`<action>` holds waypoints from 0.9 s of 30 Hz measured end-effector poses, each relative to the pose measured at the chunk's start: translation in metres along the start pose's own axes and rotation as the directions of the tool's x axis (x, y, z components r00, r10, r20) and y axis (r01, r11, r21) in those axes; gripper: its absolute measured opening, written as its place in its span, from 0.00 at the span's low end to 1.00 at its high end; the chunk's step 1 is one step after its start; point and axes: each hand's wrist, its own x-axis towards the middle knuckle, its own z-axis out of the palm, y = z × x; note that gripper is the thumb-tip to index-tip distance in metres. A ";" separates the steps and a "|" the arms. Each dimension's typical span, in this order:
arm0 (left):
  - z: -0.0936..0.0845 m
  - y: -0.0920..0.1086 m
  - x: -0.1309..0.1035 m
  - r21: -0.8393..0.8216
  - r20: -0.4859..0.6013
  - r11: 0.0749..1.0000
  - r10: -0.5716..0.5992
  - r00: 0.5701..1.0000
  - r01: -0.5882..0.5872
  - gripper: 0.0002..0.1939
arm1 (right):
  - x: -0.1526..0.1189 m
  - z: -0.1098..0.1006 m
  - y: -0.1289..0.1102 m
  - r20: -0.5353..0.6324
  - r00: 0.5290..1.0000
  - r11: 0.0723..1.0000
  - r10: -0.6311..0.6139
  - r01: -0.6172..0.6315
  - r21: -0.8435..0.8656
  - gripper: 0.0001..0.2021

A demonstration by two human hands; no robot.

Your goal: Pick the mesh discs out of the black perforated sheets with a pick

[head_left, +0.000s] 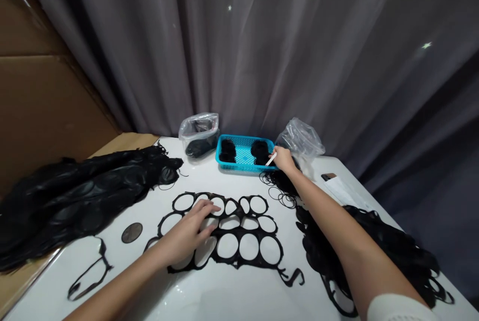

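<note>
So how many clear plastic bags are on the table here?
2. One plastic bag stands left of the blue basket, holding dark pieces. The other bag sits right of the basket, just behind the right hand. The black piles could hide more.

Glossy white table [224, 296]; matt black rubbery sheet [239, 241]; perforated plastic basket [243, 163].

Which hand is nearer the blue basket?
Right. The right hand reaches to the blue basket at its right corner, holding a small white stick; the left hand rests well short, on the black punched sheet.
</note>
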 end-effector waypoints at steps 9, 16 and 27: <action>0.033 -0.010 -0.008 0.217 -0.128 0.976 0.019 0.992 0.009 0.03 | -0.058 -0.017 -0.024 -0.003 0.991 0.983 -0.131 0.129 -0.134 0.06; 0.034 0.041 0.027 -0.199 -0.183 0.973 0.081 0.980 -0.117 0.10 | -0.198 0.009 -0.064 0.449 0.809 0.810 -0.378 0.054 0.584 0.21; -0.066 -0.020 0.004 0.403 -0.320 0.913 0.074 0.945 0.066 0.11 | -0.206 -0.211 0.070 -0.194 0.979 0.976 0.063 -0.101 -0.194 0.29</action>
